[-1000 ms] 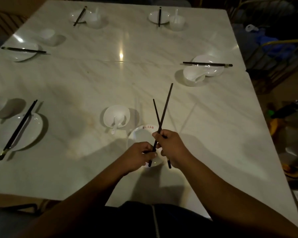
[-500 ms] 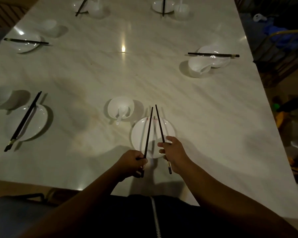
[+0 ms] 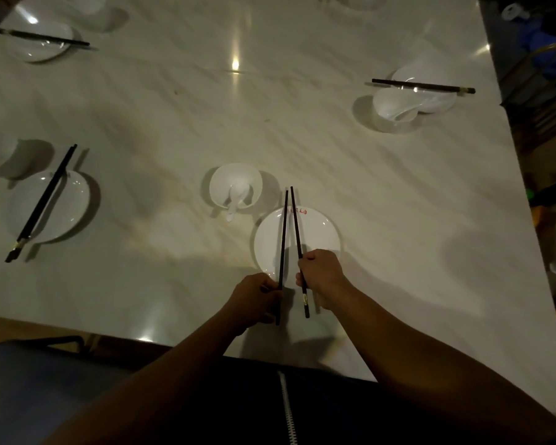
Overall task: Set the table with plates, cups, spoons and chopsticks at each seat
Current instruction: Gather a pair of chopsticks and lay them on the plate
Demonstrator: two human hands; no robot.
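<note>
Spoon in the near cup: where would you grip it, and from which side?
Pinch the spoon by its handle tip, coming from the near side. The handle leans out over the near rim of the cup, clear of the wall, while the spoon's bowl sits down inside, where fingers would have little room.

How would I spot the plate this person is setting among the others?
On the pale marble table, look at the near edge, beyond the left hand and right hand. The round white plate there alone shows red lettering on its rim, and two dark chopsticks are held apart over it.
</note>
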